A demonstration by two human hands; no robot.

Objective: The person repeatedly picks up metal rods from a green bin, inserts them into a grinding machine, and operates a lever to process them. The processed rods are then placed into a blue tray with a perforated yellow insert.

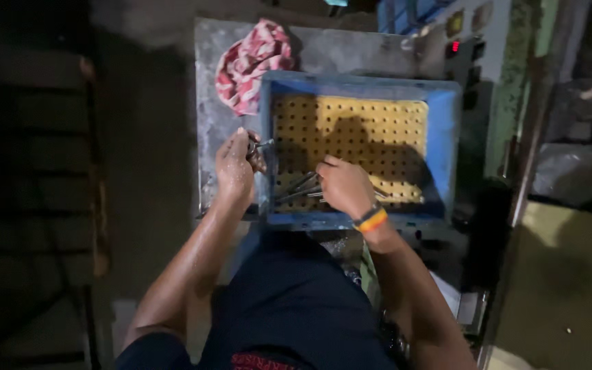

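Left hand: our left hand (234, 166) sits at the crate's left wall, fingers curled shut around a small bunch of metal rods (260, 145) whose tips poke out to the right, over the rim; we judge the bunch is kept there so it stays apart from the loose ones.
Right hand: our right hand (344, 186) is down inside the blue plastic crate (447, 137), fingers bent onto the loose rods (299, 188) in its near left corner; whether it has pinched one or only rests on them we cannot tell.
Hands together: apart, the crate wall between them.
Crate floor: a yellow perforated board (351, 130), mostly bare, so the rods lie flat and easy to rake.
Wristband: a dark and orange band (371, 219) on our right wrist.
Around: a red and white cloth (251, 62) bunched on the grey metal table (207, 116) behind the left hand; a control panel (464, 41) with a small red light at the far right.
In the way: the crate's tall near wall and deep shadow hide the rods' ends.
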